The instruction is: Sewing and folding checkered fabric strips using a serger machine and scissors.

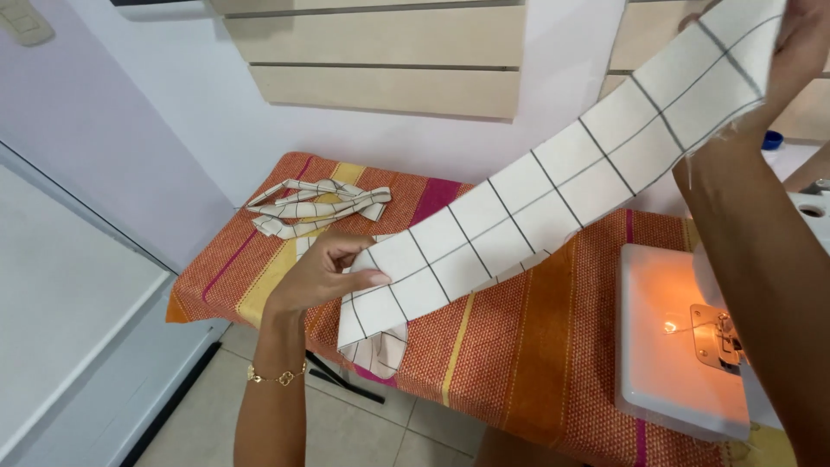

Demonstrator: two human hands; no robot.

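A long strip of white cloth with thin dark grid lines [536, 186] is stretched slantwise above the table. My left hand [322, 270] pinches its lower end, where a folded bit hangs down. My right hand [800, 43] grips its upper end at the top right corner, fingers partly out of frame. The strip is held taut between both hands, raised off the orange striped tablecloth [510, 346].
A heap of similar folded checked strips [316, 206] lies at the table's far left. A white sewing machine [692, 337] with a lit lamp stands at the right. Pale wooden slat panels [380, 60] hang on the wall behind. Tiled floor shows below.
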